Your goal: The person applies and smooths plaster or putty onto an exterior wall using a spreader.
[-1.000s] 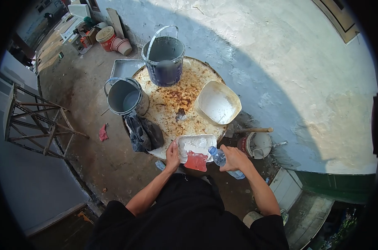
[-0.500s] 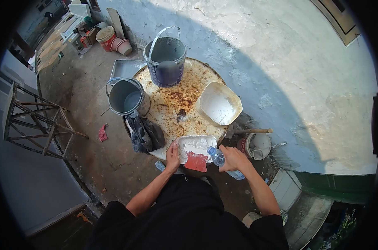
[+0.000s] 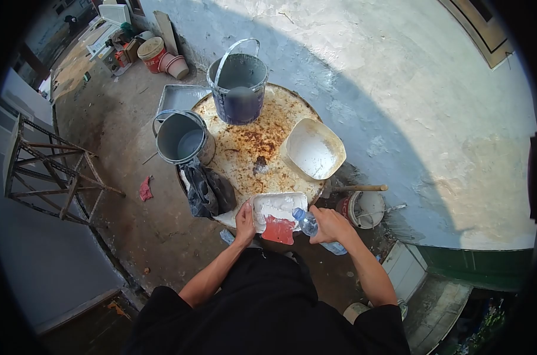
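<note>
My left hand [image 3: 244, 222] is closed on the left side of a small white tray [image 3: 304, 199] at the near edge of the rusty round tabletop. White paste or powder [image 3: 276, 205] lies in the tray. A red flat scraper [image 3: 278, 229] rests at the tray's near side, its upper part among the white material. In my right hand [image 3: 331, 225] is a clear plastic bottle [image 3: 307, 223], tilted with its bluish neck end over the tray's right side. Whether liquid is flowing from it I cannot make out.
The tabletop [image 3: 227, 142] bears a tall handled bucket [image 3: 239, 106], a second bucket [image 3: 184, 139] and a white-coated square tub [image 3: 315, 149]. A black plastic bag [image 3: 206, 192] lies at its left edge. A metal stand [image 3: 61, 171] is at far left, and a wall [image 3: 363, 77] rises behind.
The view has shifted very slightly, so the buckets and tub appear a little to the right. Both hands, the tray and the bottle keep nearly the same positions.
</note>
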`<state>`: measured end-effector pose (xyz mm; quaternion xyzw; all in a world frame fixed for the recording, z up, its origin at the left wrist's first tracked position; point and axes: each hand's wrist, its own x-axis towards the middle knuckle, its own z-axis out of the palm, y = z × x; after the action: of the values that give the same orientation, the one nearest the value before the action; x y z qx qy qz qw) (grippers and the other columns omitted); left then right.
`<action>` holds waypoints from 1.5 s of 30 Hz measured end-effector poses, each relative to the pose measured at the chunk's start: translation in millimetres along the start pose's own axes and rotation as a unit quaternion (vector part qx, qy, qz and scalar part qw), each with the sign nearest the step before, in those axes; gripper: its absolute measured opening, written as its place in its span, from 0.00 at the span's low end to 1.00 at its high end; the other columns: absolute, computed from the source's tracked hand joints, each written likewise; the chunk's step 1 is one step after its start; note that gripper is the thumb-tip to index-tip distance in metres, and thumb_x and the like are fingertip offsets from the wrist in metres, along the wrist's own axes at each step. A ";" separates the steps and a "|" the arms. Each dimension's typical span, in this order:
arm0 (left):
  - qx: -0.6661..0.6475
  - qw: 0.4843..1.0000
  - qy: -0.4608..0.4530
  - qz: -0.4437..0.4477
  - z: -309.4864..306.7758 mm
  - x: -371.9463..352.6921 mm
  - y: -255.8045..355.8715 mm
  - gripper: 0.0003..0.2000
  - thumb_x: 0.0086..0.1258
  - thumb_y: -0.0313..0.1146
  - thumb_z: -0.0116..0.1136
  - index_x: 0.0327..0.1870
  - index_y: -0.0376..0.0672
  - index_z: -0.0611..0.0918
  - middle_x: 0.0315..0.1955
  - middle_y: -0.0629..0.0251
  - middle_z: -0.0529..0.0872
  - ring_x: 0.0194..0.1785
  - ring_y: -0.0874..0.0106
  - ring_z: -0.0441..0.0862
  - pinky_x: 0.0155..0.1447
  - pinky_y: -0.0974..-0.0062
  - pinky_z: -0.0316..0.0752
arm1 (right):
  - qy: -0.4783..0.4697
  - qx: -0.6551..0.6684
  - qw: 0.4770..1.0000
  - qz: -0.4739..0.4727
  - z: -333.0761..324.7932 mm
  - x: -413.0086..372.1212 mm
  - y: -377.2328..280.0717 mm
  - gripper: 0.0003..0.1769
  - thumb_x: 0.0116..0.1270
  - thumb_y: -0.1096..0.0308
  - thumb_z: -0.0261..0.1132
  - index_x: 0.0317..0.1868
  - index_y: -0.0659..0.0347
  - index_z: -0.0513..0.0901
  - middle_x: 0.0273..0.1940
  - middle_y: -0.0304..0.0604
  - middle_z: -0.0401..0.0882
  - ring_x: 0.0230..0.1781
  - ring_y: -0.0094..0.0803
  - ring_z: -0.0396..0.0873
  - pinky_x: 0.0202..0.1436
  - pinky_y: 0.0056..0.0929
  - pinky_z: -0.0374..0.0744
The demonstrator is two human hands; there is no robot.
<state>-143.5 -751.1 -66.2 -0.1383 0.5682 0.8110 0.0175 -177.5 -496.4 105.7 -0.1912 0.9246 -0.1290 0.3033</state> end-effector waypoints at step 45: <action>0.022 1.000 0.010 -0.019 -25.3 13.3 -14.7 0.23 0.84 0.46 0.42 0.63 0.34 0.77 0.51 0.65 0.83 0.53 0.77 0.76 0.59 0.77 0.71 | 0.193 0.124 0.970 -0.084 -34.5 10.1 -10.2 0.43 0.39 0.55 0.80 0.55 0.65 0.73 0.43 0.61 0.83 0.44 0.58 0.83 0.49 0.46 0.81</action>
<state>-148.4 -771.1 -90.9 -0.1565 0.5836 0.7962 0.0304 -203.2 -505.7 131.1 -0.2002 0.9232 -0.3019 0.1283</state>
